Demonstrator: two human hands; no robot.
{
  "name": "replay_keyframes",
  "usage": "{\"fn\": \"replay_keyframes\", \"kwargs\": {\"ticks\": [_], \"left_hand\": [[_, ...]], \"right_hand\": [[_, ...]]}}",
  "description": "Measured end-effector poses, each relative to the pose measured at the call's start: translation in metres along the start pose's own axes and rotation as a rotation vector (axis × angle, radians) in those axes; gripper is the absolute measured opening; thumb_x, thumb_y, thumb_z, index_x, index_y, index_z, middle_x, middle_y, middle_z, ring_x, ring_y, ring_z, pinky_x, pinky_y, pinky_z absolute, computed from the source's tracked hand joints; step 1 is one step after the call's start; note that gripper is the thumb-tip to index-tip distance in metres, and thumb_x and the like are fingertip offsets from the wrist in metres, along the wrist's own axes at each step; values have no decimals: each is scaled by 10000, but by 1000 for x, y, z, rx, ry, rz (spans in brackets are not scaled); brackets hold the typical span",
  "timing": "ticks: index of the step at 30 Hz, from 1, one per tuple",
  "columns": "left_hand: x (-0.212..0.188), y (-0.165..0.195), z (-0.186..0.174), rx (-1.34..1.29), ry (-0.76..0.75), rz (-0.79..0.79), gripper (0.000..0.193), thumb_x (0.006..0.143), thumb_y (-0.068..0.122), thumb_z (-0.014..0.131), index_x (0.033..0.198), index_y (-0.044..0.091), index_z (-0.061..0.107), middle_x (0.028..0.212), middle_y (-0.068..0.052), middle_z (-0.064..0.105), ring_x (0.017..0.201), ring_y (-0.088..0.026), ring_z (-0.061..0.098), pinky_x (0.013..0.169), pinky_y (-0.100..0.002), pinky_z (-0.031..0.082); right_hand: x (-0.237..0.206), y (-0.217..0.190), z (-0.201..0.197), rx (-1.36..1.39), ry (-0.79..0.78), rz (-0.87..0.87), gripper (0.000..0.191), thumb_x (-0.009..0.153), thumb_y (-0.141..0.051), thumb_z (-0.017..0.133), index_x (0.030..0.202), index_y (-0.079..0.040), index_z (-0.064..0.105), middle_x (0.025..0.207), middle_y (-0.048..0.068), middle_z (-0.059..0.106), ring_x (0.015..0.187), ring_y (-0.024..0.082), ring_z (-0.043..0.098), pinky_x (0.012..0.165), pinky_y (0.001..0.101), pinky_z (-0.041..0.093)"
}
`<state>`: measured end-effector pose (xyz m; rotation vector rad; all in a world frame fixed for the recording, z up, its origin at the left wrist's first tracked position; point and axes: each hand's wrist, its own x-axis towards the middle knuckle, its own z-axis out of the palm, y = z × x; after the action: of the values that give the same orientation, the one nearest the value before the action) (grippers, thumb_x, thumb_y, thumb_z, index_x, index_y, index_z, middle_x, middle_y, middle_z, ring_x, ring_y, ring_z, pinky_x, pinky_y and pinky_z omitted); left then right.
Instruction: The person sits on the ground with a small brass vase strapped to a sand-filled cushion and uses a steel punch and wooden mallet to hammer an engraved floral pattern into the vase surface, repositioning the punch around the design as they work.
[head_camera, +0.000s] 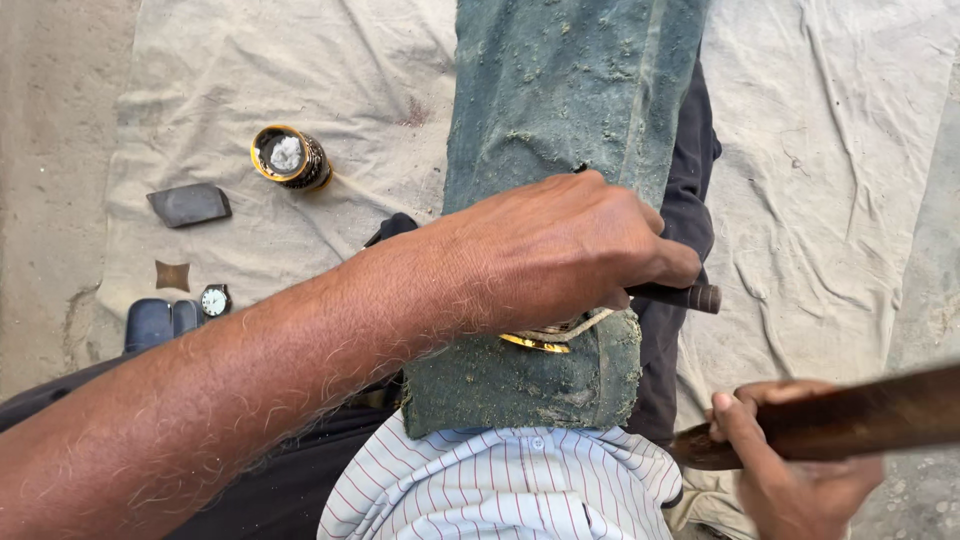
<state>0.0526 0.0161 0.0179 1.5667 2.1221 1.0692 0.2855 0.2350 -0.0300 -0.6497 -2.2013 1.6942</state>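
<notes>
Hands at work over a long green-grey block (570, 100), dusted with pale grit, which lies lengthwise over the person's lap and reaches to the striped shirt (500, 490).

Left hand (560, 250): closed, knuckles up, resting on the near end of the block. It grips a dark-handled tool (690, 296), whose butt juts out to the right of the fingers. Beneath the palm a gold-coloured curved piece (535, 342) shows against the block's surface; most of it is hidden by the hand, and its full shape cannot be told.

Right hand (790, 470): at the lower right corner, fingers wrapped around a thick brown wooden stick (850, 415), which runs out to the right edge of the view, off the block and well apart from the left hand.

Surroundings: pale creased cloth (300, 80) spread on the sandy ground. On it, to the left of the block, a small round tin with gold rim (288, 156) holding a white lump; a dark flat stone-like slab (189, 204) just below and left of the tin; a small brown four-pointed piece (172, 275); a wristwatch (214, 300) with a light dial; a dark blue rounded object (150, 322) beside the watch, near the forearm.
</notes>
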Motion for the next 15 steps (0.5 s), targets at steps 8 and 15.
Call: {"fn": "replay_keyframes", "kwargs": {"ticks": [8, 15], "left_hand": [[-14, 0, 6, -33, 98, -120, 352, 835, 152, 775, 1173, 90, 699, 868, -119, 732, 790, -256, 755, 600, -368, 620], [-36, 3, 14, -39, 318, -175, 346, 857, 153, 813, 1165, 60, 685, 885, -101, 712, 803, -261, 736, 665, -377, 618]], "right_hand": [[55, -48, -14, -722, -276, 52, 316, 838, -79, 831, 1080, 6, 646, 804, 100, 664, 688, 186, 696, 638, 354, 603], [101, -50, -17, -895, -450, -200, 621, 732, -151, 811, 1293, 28, 616, 961, 153, 672, 805, 228, 696, 739, 332, 599]]}}
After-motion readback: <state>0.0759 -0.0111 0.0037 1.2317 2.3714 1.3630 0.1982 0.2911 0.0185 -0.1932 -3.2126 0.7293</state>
